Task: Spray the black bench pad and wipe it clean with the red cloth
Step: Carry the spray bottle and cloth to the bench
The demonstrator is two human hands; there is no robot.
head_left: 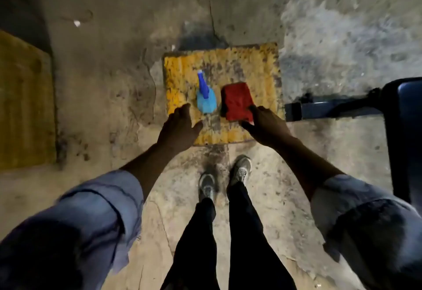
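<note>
At frame centre we are pinching the soft red cloth [237,101] with our right hand [262,122]; our left hand [180,125] is spreading wide beside the light spray bottle [206,98].

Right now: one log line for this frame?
phase: reach | left hand: open, near spray bottle | right hand: touching red cloth | bench pad: untouched

Bare concrete floor [114,66], stained and cracked, with a pale scuffed patch [331,38] at upper right. Worn yellow mat [251,66] in the centre, a second yellow mat [22,107] at the left edge. Lighting dim, corners dark.
</note>
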